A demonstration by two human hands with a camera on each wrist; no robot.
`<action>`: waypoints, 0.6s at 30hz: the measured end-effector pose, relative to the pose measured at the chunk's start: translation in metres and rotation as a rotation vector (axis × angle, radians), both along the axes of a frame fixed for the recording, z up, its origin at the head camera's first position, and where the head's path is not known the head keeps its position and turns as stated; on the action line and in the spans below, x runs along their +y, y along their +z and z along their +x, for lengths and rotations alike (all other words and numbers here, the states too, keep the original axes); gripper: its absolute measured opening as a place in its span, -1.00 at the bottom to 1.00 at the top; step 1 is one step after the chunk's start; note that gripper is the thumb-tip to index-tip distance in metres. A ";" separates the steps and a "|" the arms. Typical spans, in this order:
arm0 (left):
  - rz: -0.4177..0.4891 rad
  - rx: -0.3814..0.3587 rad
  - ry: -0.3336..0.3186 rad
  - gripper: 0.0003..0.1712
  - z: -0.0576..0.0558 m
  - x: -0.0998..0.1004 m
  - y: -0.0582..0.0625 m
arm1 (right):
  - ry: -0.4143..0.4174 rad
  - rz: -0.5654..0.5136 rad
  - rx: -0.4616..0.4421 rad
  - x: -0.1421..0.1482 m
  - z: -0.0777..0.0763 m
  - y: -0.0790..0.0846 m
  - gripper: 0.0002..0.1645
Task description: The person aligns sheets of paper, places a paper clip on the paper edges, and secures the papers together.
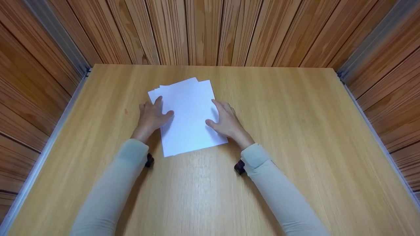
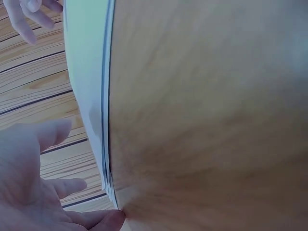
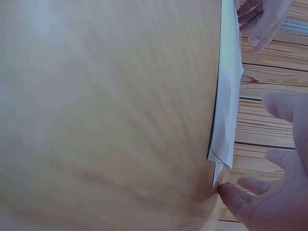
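A loose stack of white paper sheets (image 1: 187,118) lies on the table, its sheets fanned slightly so that corners stick out at the top. At the stack's left edge is my left hand (image 1: 151,115), thumb over the top sheet and fingers spread. My right hand (image 1: 227,120) is at the right edge, its thumb likewise over the paper. In the left wrist view, several layered edges of the sheets (image 2: 86,67) show beside my left hand's fingertips, which reach the tabletop. The right wrist view has the sheets' corner (image 3: 224,139) close to my right fingertips. Neither hand visibly pinches the paper.
The wooden table (image 1: 295,131) extends around the paper on all sides. Wood-plank walls (image 1: 203,32) enclose its back and sides, with grey metal posts at the rear corners. A small reddish mark (image 1: 126,111) is on the tabletop left of the paper.
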State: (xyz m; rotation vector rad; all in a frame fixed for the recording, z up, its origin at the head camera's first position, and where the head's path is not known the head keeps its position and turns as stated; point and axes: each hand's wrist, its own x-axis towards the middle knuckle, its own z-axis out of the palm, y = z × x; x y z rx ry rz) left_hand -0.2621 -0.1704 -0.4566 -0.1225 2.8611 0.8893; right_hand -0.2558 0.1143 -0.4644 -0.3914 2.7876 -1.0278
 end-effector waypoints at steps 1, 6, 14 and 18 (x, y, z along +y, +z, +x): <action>-0.007 -0.004 -0.002 0.00 -0.001 0.000 0.000 | -0.006 0.002 -0.009 -0.001 0.000 0.000 0.01; -0.027 -0.014 -0.011 -0.02 -0.002 0.000 0.001 | -0.023 0.023 -0.039 -0.006 0.000 0.000 -0.01; -0.087 -0.024 -0.073 -0.04 -0.002 -0.001 0.001 | -0.002 0.068 -0.045 -0.009 0.000 0.002 -0.10; -0.090 -0.060 -0.094 -0.03 -0.004 0.000 0.003 | 0.003 0.088 -0.052 -0.010 0.000 0.003 -0.13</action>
